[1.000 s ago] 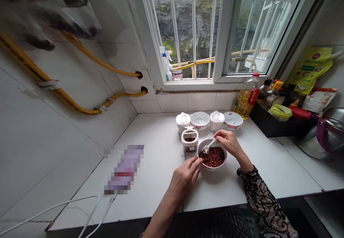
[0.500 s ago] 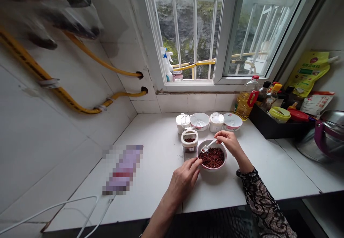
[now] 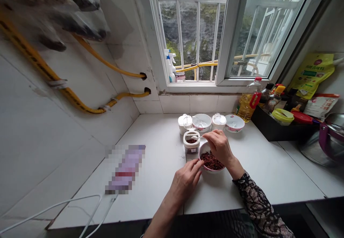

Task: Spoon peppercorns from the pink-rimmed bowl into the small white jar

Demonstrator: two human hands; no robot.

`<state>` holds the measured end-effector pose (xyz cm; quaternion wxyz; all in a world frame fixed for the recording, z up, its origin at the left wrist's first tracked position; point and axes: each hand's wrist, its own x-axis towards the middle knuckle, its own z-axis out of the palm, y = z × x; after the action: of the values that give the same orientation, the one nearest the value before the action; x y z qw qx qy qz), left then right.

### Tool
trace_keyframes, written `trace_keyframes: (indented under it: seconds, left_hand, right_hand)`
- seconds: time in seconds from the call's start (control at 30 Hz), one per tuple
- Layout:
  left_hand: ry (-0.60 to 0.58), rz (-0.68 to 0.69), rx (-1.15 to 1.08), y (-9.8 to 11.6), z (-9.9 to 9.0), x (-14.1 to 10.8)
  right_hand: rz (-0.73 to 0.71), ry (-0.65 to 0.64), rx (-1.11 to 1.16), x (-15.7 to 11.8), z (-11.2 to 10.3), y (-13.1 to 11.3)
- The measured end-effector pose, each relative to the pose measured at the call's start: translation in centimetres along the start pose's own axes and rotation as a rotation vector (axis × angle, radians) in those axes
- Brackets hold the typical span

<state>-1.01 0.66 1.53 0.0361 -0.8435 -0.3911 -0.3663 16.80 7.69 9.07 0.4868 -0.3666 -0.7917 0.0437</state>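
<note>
My right hand (image 3: 220, 147) pinches a small white spoon (image 3: 198, 137) by its handle. The spoon's bowl is at the mouth of a clear jar with a cream rim (image 3: 191, 148), which has dark red peppercorns inside. Below that hand sits a white bowl with a pink edge (image 3: 204, 147), holding a heap of dark red peppercorns (image 3: 211, 160); my hand hides its right side. My left hand (image 3: 186, 178) grips the bowl's left rim with its fingertips. What lies in the spoon is too small to make out.
Behind the jar stand two white lidded jars (image 3: 185, 124) (image 3: 218, 122) and two white bowls (image 3: 202, 122) (image 3: 234, 122). An oil bottle (image 3: 246, 103) and a black box of condiments (image 3: 271, 127) are at the right, near a metal pot (image 3: 317, 145). A blurred purple object (image 3: 125, 173) with white cables lies left.
My right hand has carried the spoon left and up, from above the peppercorns in the bowl to the open jar's mouth. My left hand stays at the bowl's rim.
</note>
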Motion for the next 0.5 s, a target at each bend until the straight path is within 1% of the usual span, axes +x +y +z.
trace_keyframes:
  seconds: [0.03, 0.07, 0.17, 0.2, 0.27, 0.33, 0.4, 0.5]
  left_hand:
    - [0.002, 0.0, 0.002, 0.0, 0.0, 0.0]
    - [0.004, 0.0, 0.003, 0.0, 0.0, 0.0]
    - [-0.005, -0.005, -0.003, 0.0, 0.0, 0.0]
    - [-0.006, -0.004, -0.006, 0.0, 0.0, 0.0]
    - [-0.008, -0.005, -0.006, 0.0, -0.1, -0.1]
    - [-0.01, -0.002, 0.003, 0.0, -0.1, -0.1]
    - [-0.012, 0.0, 0.008, -0.1, -0.1, -0.1]
    - [-0.007, 0.007, 0.006, -0.1, 0.0, -0.1]
  right_hand:
    - [-0.02, -0.015, -0.012, -0.1, -0.2, 0.0]
    - [-0.008, -0.004, -0.012, -0.1, -0.5, 0.0]
    - [0.129, 0.088, 0.006, -0.4, -1.8, 0.9]
    - [0.17, 0.093, 0.005, -0.5, -2.3, 1.3]
    - [0.21, 0.029, -0.001, -0.8, -3.2, 2.4]
    - [0.214, -0.057, -0.044, -1.1, -3.7, 3.2]
    - [0.2, -0.12, -0.118, -1.3, -3.7, 3.6]
    - [0.183, -0.205, -0.206, -1.5, -3.0, 3.5]
